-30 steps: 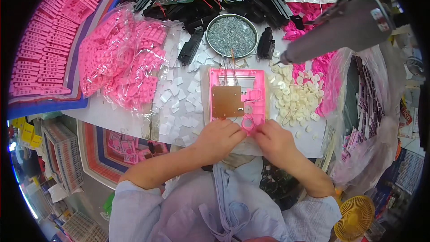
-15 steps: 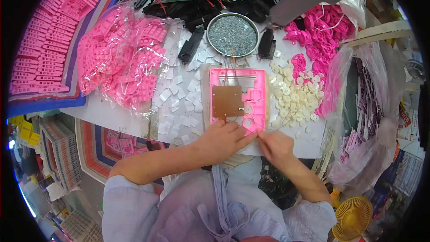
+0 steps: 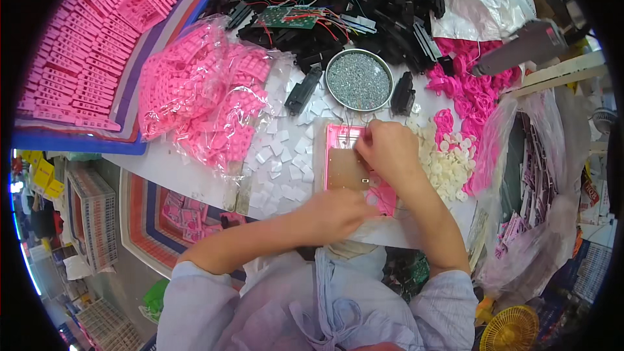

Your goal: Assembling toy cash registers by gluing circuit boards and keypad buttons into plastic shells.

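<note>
A shallow pink plastic housing (image 3: 327, 172) lies on the table in front of me, with a brown circuit board (image 3: 344, 170) inside it. Over the housing's upper right part is my right hand (image 3: 393, 153), fingers pinched together; what they hold, if anything, is hidden. My left hand (image 3: 338, 216) is at the housing's near edge, its fingers smeared by motion. Thin wires show at the far end of the housing. Just beyond stands a round metal dish (image 3: 329, 94) full of small grey metal pieces that look like screws.
White square pieces (image 3: 281, 155) lie left of the housing, cream-coloured discs (image 3: 455, 172) right. Bagged pink parts (image 3: 188, 84) and dark modules (image 3: 396, 0) with wired green boards (image 3: 286, 18) sit farther out. A grey powered tool (image 3: 523, 47) hangs above pink loops (image 3: 455, 84).
My right hand has moved from the housing's near edge up to its far end. The left hand has shifted back slightly. The hanging tool has swung right, and the view has shifted.
</note>
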